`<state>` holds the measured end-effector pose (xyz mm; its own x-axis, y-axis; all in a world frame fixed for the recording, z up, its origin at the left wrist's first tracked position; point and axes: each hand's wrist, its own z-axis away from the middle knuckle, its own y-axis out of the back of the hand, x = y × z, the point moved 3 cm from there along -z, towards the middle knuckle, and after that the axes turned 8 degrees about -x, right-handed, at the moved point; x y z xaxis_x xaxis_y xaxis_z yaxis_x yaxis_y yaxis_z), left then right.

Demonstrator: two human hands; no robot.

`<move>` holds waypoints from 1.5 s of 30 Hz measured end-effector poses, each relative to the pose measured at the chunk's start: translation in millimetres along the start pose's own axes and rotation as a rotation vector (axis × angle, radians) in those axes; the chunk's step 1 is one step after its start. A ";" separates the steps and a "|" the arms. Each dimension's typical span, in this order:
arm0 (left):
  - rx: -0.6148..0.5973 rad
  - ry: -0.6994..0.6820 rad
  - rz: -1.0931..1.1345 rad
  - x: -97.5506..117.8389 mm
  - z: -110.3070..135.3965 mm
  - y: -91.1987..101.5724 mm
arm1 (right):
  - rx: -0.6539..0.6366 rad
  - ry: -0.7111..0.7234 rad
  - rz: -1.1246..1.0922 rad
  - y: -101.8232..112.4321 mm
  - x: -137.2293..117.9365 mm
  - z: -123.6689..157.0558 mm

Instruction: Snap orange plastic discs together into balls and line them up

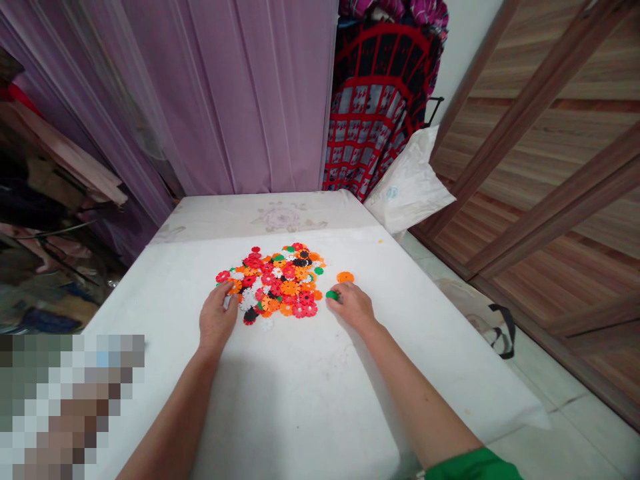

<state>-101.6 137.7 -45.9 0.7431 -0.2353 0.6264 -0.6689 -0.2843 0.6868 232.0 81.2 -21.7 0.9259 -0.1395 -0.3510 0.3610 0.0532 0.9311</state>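
Observation:
A pile of flower-shaped plastic discs [280,283] in red, orange, white, black and green lies on the white-covered table [310,380]. At the pile's left edge is my left hand [218,317], its fingers bent and thumb apart, the fingertips close to an orange disc; I cannot make out anything held in it. Right of the pile, my right hand [355,307] pinches a green disc [332,295] between thumb and fingers. Just beyond that hand, a single orange disc [345,277] lies apart from the heap.
Behind the table hangs a purple curtain [250,100]. A white bag [415,180] stands at the far right corner, near a red-and-black patterned cloth [365,113]. Wooden wardrobe doors [550,167] line the right. Clothes [45,167] hang at left, above a blurred-out patch.

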 end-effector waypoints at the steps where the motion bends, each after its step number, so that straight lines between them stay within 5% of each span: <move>1: 0.006 0.003 0.004 -0.2 0.3 0.2 | 0.008 0.003 0.001 -0.5 -0.1 -1.6; 11: 0.015 0.025 0.026 -3.3 3.8 -0.5 | -0.015 0.039 0.004 6.4 -1.8 -9.2; 21: 0.024 0.026 0.033 -5.5 5.8 -2.6 | -0.037 0.110 0.331 25.1 -26.9 -60.4; 30: -0.001 0.023 0.013 -3.9 4.1 -0.6 | -0.001 0.166 0.376 22.3 -26.3 -52.9; 45: 0.000 0.019 0.015 -1.3 4.6 -0.8 | -0.134 0.259 0.447 23.3 -35.6 -58.0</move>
<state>-101.9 133.9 -49.0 0.7328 -0.2216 0.6434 -0.6798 -0.2813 0.6773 213.9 144.7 6.7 0.9837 0.1734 0.0486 -0.0800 0.1793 0.9805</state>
